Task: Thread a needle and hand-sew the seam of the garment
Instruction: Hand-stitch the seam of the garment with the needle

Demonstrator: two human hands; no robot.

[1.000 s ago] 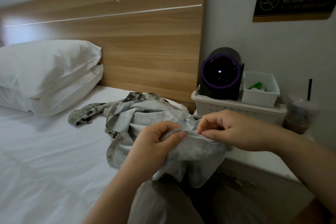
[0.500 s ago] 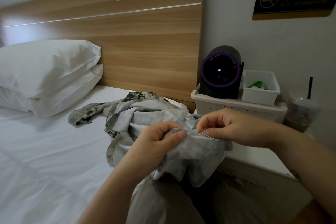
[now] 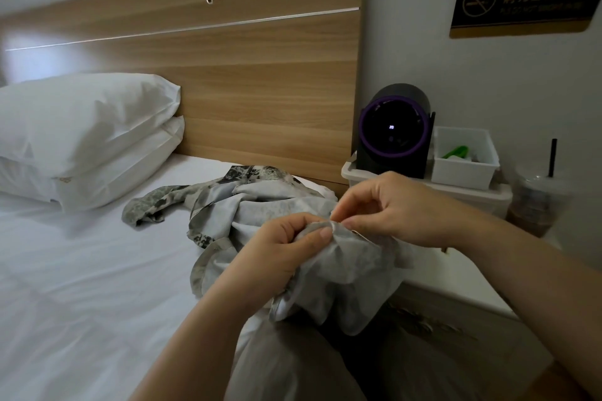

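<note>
I'm bunching the garment (image 3: 345, 273) over my lap at the near centre, its patterned end trailing away onto the bed sheet (image 3: 81, 270) toward the far left. My left hand (image 3: 286, 247) is pinching a raised fold between thumb and forefinger, I judge to be steadying the seam for a stitch. My right hand (image 3: 395, 208) is pinching that fold's edge from the right; any needle is too small to make out. Pillows (image 3: 88, 127) are lying far left, a white tray (image 3: 472, 202) far right.
</note>
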